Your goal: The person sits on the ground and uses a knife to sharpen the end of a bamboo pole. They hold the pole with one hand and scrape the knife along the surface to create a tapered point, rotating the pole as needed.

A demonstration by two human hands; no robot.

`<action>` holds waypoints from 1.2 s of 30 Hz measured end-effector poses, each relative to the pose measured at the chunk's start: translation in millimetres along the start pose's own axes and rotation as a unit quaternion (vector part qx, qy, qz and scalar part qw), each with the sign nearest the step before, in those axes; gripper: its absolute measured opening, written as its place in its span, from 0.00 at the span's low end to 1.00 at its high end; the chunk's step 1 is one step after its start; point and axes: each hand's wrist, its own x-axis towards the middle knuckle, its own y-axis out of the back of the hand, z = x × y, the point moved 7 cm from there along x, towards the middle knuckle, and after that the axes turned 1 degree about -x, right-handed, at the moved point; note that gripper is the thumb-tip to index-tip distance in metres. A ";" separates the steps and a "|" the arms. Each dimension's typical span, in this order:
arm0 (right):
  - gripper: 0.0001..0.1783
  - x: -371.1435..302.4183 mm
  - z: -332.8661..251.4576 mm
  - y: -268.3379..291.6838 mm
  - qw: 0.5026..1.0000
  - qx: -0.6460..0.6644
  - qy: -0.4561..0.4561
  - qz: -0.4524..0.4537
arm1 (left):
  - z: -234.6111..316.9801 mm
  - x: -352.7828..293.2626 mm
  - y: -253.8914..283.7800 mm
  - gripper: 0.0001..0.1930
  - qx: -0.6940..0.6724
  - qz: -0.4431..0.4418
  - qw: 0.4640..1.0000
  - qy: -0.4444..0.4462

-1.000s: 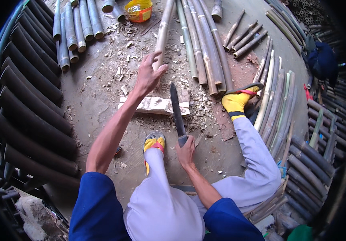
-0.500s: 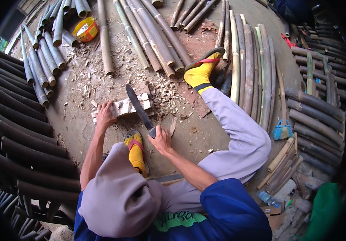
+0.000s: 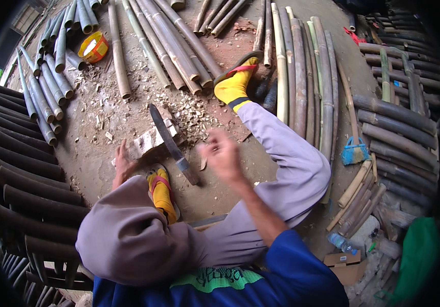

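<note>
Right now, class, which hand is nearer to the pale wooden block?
Left. The left hand is at the left end of the pale wooden block, though contact is unclear; the right hand is apart from it, off to the right beyond the machete.

A blue-headed broom (image 3: 355, 152) showed at right, a yellow-and-red tub (image 3: 98, 52) at upper left.
A plastic bottle (image 3: 341, 242) lay just beside a cardboard box (image 3: 346, 271).
</note>
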 end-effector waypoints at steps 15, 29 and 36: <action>0.33 -69.7 207.2 259.6 0.863 -0.422 -0.063 0.271 | -56.3 -51.5 7.6 0.32 -0.008 0.038 0.993 0.110; 0.32 -97.6 195.3 225.1 0.940 0.144 -0.256 0.176 | -116.1 -81.5 53.4 0.27 -0.053 0.144 0.973 0.173; 0.25 -105.3 142.0 308.1 0.966 -0.027 -0.169 0.192 | -133.9 -54.4 90.6 0.25 -0.172 0.258 0.941 0.132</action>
